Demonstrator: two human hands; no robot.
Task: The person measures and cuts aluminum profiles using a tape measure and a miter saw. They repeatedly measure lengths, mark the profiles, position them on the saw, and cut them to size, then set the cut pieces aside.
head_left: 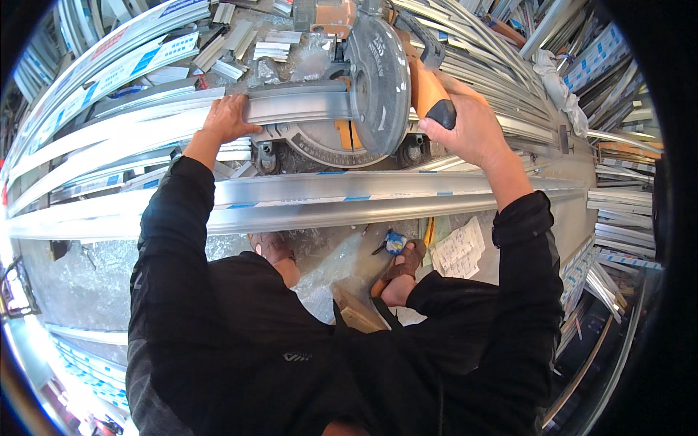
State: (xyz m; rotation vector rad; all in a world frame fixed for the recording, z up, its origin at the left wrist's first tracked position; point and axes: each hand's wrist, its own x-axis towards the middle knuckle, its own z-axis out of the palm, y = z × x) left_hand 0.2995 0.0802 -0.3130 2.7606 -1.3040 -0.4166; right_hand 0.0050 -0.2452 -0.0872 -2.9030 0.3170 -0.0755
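Observation:
My left hand [227,120] is closed on a silvery aluminium profile [298,108], pressing it down left of the saw blade. The profile lies across the base of a mitre saw [309,149] and runs out to the left. My right hand [472,127] is wrapped around the orange and black saw handle [430,91]. Beside that handle stands the large round grey blade or guard [374,83], low over the base at the profile's right end. Whether its edge touches the metal I cannot tell.
Long aluminium profiles [334,200] lie crosswise between me and the saw. Short offcuts [276,47] litter the area behind it. Stacks of profiles [625,218] fill the right side. By my sandalled feet are a blue tape measure [395,241] and a written paper sheet [458,249].

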